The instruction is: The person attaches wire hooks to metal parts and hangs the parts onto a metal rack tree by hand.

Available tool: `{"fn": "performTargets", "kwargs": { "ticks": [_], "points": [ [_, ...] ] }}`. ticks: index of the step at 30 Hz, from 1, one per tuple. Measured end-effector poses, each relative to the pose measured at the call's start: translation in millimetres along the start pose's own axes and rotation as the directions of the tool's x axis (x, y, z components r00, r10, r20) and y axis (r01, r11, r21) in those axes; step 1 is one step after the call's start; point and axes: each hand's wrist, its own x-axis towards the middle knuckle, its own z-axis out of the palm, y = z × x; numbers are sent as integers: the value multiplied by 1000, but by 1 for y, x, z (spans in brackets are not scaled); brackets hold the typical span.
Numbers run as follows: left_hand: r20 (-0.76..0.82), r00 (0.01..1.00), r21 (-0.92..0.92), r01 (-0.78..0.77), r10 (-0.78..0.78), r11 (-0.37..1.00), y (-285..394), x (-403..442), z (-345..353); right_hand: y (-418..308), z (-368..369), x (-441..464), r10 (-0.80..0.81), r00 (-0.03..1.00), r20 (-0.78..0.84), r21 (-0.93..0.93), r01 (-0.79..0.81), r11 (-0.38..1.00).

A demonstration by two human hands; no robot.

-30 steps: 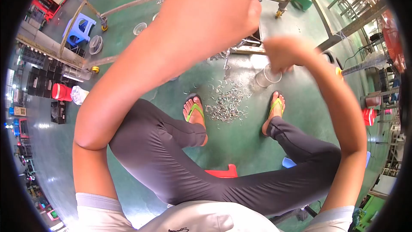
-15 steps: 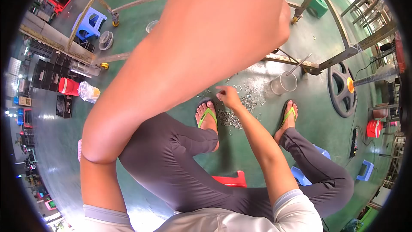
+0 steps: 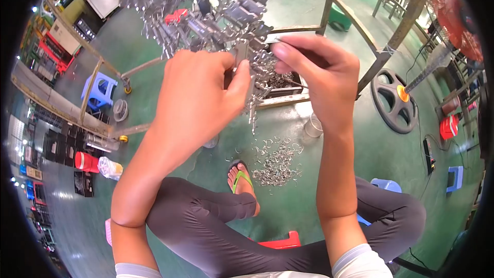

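Observation:
A dense cluster of hanging metal parts (image 3: 206,13) fills the top middle of the head view. At its lower edge, my left hand (image 3: 206,82) grips a flat metal part (image 3: 242,51) between thumb and fingers. My right hand (image 3: 319,67) is just to the right of it, thumb and index finger pinched on something thin and dark, too small to make out. Below, on the green floor, lies a pile of small curved metal pieces (image 3: 278,162). Behind my right wrist stands a clear plastic cup (image 3: 313,126), partly hidden.
A metal frame (image 3: 288,100) on wheels stands around the hanging parts. At the right are a black wheel-shaped base (image 3: 393,100) and a red fan (image 3: 453,20). Blue stool (image 3: 100,91) and red container (image 3: 86,161) are at the left. A red stool (image 3: 283,242) is beneath me.
The view has tilted up, bringing the hanging parts into sight. My right hand has risen from over the floor pile to beside my left hand, which now shows on a metal part.

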Motion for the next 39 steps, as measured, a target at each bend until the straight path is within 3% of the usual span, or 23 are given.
{"fn": "performTargets", "kwargs": {
  "ticks": [6,10,19,24,28,30,33,39],
  "points": [
    [55,998,-18,-24,25,1000,8,1,1,-23,10,26,30,978,205,21,-35,999],
    [51,996,21,-71,70,997,9,2,3,-27,5,26,39,974,224,-46,-30,999],
    [31,989,42,-148,147,988,9,0,9,-30,1,29,64,970,236,-101,-42,994],
    [11,976,120,-215,216,969,12,4,0,-21,13,25,-10,994,112,9,9,1000],
    [-246,967,-36,-85,74,996,16,14,-26,-18,18,30,-43,996,76,58,39,998],
    [-391,913,123,-72,115,990,20,28,-38,-15,19,38,-41,995,88,106,31,994],
    [-380,784,572,-217,490,791,15,53,-49,-16,21,48,-54,994,97,97,45,994],
    [-287,811,634,-238,509,736,9,68,-42,-14,22,61,-75,992,100,114,64,991]
  ]
}}
